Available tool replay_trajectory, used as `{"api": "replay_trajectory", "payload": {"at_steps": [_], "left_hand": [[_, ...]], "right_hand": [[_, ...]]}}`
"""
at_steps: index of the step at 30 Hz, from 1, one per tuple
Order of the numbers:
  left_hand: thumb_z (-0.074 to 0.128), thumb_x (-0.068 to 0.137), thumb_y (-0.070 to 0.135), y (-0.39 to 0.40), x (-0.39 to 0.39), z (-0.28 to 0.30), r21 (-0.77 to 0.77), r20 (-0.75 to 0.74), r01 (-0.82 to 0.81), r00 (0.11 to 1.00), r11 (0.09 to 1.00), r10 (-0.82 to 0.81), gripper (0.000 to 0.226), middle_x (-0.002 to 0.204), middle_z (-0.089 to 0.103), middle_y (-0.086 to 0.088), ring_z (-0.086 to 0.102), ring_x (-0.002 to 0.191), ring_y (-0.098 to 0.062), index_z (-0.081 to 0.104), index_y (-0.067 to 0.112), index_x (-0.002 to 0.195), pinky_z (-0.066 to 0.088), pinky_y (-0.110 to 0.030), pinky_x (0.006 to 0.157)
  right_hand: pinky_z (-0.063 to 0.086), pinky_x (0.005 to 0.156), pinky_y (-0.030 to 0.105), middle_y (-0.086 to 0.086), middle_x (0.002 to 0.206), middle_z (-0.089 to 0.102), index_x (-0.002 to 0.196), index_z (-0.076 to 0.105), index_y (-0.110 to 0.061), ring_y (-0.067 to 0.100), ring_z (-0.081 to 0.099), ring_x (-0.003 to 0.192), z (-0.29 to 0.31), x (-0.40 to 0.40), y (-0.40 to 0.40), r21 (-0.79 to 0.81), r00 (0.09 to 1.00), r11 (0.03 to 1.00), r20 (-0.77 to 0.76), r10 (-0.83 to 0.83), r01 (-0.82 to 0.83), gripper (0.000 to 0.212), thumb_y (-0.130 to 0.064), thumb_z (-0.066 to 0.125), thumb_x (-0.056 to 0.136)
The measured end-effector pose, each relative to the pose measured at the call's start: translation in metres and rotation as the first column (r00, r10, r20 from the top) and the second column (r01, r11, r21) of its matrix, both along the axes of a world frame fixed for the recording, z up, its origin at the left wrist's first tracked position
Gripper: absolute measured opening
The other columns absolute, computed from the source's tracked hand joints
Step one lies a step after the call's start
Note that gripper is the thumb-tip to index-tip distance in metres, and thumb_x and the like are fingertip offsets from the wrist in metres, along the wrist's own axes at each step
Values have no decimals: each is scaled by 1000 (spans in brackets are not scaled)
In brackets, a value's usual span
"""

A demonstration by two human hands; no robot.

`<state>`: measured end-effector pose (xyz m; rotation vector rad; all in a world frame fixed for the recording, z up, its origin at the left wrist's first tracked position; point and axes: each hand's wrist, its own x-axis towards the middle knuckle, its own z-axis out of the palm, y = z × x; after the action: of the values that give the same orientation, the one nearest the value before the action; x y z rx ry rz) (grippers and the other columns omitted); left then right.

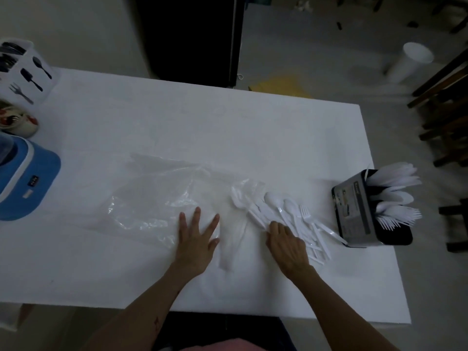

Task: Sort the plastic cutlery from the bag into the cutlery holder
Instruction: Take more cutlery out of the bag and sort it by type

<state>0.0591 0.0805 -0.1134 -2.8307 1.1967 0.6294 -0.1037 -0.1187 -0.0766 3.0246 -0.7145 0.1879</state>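
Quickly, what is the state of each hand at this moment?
Left hand: open, fingers spread flat on the clear plastic bag.
Right hand: on the loose pile of white cutlery; whether it grips a piece cannot be told.

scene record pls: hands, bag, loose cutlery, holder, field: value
left hand: flat on bag, fingers spread
right hand: on loose cutlery, fingers curled, grip unclear
bag: clear, flattened on table
loose cutlery: white spoons and forks, piled beside bag
holder: table's right edge, already holds white cutlery
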Motion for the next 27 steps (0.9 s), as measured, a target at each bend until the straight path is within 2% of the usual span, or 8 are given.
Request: {"api": "replay_trajectory", "payload": {"at_steps": [2, 5, 7, 9, 12, 15, 22, 27], "left_hand": [[17, 91, 59, -6, -8, 9, -49, -17, -69, 998, 996, 68, 61, 154, 25, -23, 12, 140, -55, 34, 37, 145, 17, -65, 112], [4, 95, 59, -23, -19, 29, -124, -45, -139, 990, 983, 134, 75, 151, 31, -25, 21, 140, -51, 48, 19, 140, 27, -61, 108], [4, 94, 60, -36, -29, 38, -192, -34, -84, 996, 978, 79, 77, 157, 20, -20, 13, 145, -41, 35, 13, 147, 20, -54, 113], [15, 94, 60, -48, -41, 40, -235, -24, 43, 998, 971, -50, 68, 162, -1, -10, -4, 148, -33, 10, 27, 153, 9, -49, 114], [42, 94, 42, -59, -50, 34, -169, -5, 210, 977, 963, -214, 71, 160, -15, -3, -8, 148, -31, 0, 40, 151, 17, -55, 112], [34, 99, 37, -62, -43, 30, -29, -53, 111, 992, 993, -112, 67, 156, -28, -1, -13, 148, -29, -8, 37, 150, 15, -54, 116], [34, 98, 28, -42, 17, 38, 63, 45, -41, 998, 997, 38, 67, 161, -14, -7, -1, 149, -31, -4, 25, 153, 22, -50, 113], [38, 92, 7, -26, 50, 46, 113, 29, -98, 995, 989, 95, 78, 161, -11, -9, 1, 149, -31, -6, 26, 153, 22, -47, 116]], "right_hand": [[30, 30, 26, 0, 61, 50, 81, 51, -13, 15, 52, 48, 2, -25, -11, -39, 1000, 999, 15, -5, 6, 14, -21, 43, 90], [32, 31, 26, -1, 62, 49, 83, 46, -14, 15, 50, 48, 3, -54, -27, -43, 999, 998, 32, -35, 36, 10, -20, 48, 91], [28, 30, 25, 0, 61, 48, 82, 45, -14, 15, 49, 47, 5, -65, -34, -36, 995, 995, 41, -90, 91, 11, -20, 50, 90], [24, 31, 24, 0, 59, 47, 80, 46, -13, 16, 47, 46, 8, -68, -37, -45, 991, 991, 31, -128, 130, 12, -20, 48, 90], [23, 32, 23, 1, 59, 49, 77, 51, -12, 16, 49, 48, 12, -64, -38, -44, 985, 984, 17, -170, 171, 20, -23, 43, 92], [25, 31, 25, 2, 61, 51, 79, 54, -12, 17, 52, 51, 14, -57, -36, -8, 984, 984, -10, -178, 178, 26, -28, 40, 92], [32, 31, 24, 1, 68, 54, 87, 57, -12, 16, 53, 54, 14, -45, -31, 56, 994, 995, -81, -75, 80, 27, -31, 74, 78], [38, 31, 25, 0, 76, 59, 96, 60, -14, 16, 55, 57, 15, -36, -25, 83, 995, 997, -97, 4, 4, 35, -36, 78, 76]]}}
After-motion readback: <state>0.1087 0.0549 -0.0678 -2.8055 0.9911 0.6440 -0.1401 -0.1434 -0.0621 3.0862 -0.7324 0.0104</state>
